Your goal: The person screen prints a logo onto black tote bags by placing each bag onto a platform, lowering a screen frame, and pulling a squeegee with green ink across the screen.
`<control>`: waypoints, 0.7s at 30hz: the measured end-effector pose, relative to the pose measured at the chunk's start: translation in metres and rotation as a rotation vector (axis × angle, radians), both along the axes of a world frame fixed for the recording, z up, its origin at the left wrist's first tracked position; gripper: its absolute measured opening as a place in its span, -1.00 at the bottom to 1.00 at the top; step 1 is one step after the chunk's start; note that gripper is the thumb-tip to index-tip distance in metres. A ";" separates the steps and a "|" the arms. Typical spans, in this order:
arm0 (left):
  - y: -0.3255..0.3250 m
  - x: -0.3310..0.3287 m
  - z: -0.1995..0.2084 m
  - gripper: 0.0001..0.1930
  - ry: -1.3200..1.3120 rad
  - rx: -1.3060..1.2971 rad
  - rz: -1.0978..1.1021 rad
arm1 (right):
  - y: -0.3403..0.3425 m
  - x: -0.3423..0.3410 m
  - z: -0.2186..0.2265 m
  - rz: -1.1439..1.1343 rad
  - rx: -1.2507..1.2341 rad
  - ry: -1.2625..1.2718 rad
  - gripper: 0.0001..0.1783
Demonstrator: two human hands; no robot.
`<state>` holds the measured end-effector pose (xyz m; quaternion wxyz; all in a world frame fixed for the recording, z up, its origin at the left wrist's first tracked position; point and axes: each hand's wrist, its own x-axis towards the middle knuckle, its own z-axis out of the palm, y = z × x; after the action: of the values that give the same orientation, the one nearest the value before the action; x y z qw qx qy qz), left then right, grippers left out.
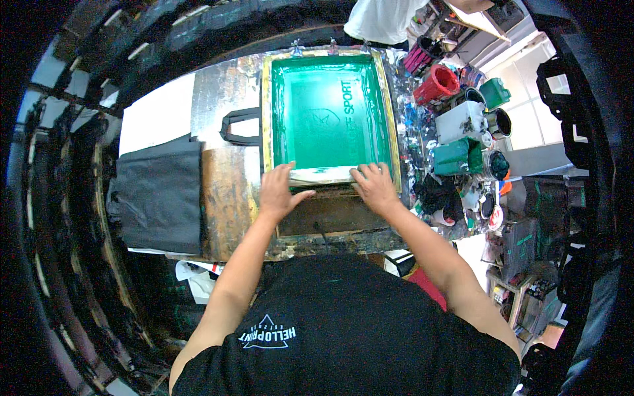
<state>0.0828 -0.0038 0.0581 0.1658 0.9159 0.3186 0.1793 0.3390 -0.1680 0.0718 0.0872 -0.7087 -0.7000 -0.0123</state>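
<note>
In front of me lies a screen printing frame (267, 112) with yellowish sides and a mesh covered in green ink (310, 119). Faint lettering and a small emblem show in the mesh. A pale bar (322, 175) runs along its near end. My left hand (277, 191) grips the near left corner, fingers over the edge and thumb stretched inward below the bar. At the near right corner, my right hand (375, 188) has its fingers bent over the edge. Black bag handles (232, 125) stick out from beneath the frame's left side; the rest of that piece is hidden.
A black cloth bag (158, 195) lies flat at the table's left, beside a white sheet (155, 112). Ink tubs crowd the right, including a red bucket (436, 86) and a green container (456, 157). Metal clamps (333, 46) line the far edge. Someone in a white shirt (376, 20) stands beyond.
</note>
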 end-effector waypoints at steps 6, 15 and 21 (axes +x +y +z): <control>0.005 -0.060 -0.032 0.19 0.200 -0.091 0.227 | -0.018 -0.030 -0.011 -0.070 0.041 0.106 -0.43; 0.013 -0.072 -0.055 0.04 0.064 -0.029 0.176 | -0.008 -0.028 0.006 -0.101 0.027 0.102 -0.42; 0.001 -0.071 -0.016 0.00 -0.149 -0.395 0.278 | 0.001 -0.023 0.066 -0.086 0.093 0.073 -0.48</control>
<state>0.0121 -0.0023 0.0419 0.3382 0.7974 0.4574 0.2015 0.3161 -0.1667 0.1375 0.1447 -0.7332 -0.6640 -0.0228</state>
